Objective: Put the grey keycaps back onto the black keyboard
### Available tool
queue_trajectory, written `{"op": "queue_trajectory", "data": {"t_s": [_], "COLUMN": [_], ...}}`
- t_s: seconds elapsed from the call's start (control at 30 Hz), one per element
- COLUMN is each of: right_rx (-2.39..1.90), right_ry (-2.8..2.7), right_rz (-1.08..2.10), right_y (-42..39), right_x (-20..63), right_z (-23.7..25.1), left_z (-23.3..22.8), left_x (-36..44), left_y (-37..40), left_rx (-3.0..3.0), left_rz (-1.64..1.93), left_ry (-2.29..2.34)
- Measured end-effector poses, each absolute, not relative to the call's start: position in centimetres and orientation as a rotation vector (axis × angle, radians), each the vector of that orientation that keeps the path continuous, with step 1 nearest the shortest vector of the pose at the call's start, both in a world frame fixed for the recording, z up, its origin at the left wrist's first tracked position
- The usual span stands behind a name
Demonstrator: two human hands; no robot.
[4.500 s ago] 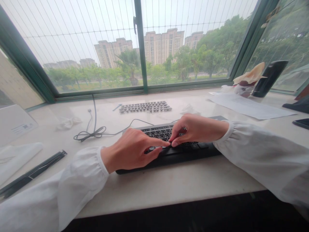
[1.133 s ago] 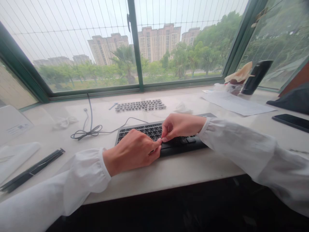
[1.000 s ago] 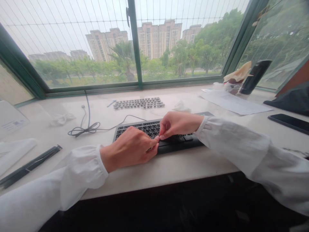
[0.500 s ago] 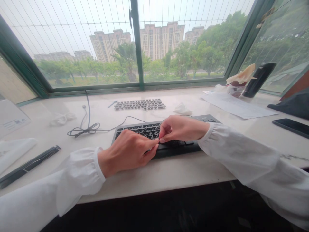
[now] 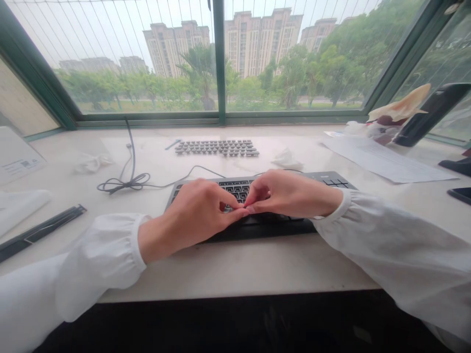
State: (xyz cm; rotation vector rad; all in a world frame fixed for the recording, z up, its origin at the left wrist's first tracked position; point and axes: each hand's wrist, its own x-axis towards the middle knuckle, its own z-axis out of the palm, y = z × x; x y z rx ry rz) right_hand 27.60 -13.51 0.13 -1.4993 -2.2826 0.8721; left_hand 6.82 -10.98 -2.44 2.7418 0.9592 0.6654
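Observation:
A black keyboard (image 5: 265,230) lies near the table's front edge, with many of its key sockets bare of keycaps. My left hand (image 5: 195,211) is over its left and middle part, thumb and forefinger pinched together. From the other side my right hand (image 5: 294,193) pinches too, its fingertips touching those of my left hand above the lower key rows. Whatever is between the fingertips is too small and covered to make out. Behind the keyboard, loose keycaps (image 5: 217,147) are laid out in rows. A small blue-grey stick (image 5: 172,144) lies beside them at the left.
A coiled cable (image 5: 127,184) lies at left, near a crumpled tissue (image 5: 91,163); another tissue (image 5: 286,159) is behind the keyboard. A long black strip (image 5: 40,233) lies far left. Paper (image 5: 386,159), a black upright object (image 5: 429,117) and a phone (image 5: 461,194) are at right.
The camera view has tilted down and shifted slightly. Both hands remain pinched together over the keyboard; the left fingers have bent, with the thumb now stretched toward the right fingertips.

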Motion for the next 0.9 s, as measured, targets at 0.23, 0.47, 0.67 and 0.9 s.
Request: {"op": "queue_trajectory", "data": {"t_s": [0.23, 0.47, 0.67, 0.9], "right_rx": [-1.612, -1.632, -1.586, -1.563], "right_ry": [-2.261, -2.172, -2.185, -2.155], "right_rz": [0.839, 0.883, 0.943, 1.02], "right_y": [-13.6, -13.7, -13.5, -13.1], "right_x": [27.0, 26.7, 26.9, 27.2], "right_z": [0.6, 0.1, -0.1, -0.2], "left_z": [-1.6, -1.6, -1.3, -0.9], "left_x": [6.7, 7.3, 7.8, 7.9], "left_y": [-9.5, -8.0, -8.6, -8.6], "left_rx": [2.328, 2.326, 2.368, 2.381], "left_rz": [0.353, 0.336, 0.447, 0.383], "left_ry": [0.951, 0.885, 0.913, 0.87]}}
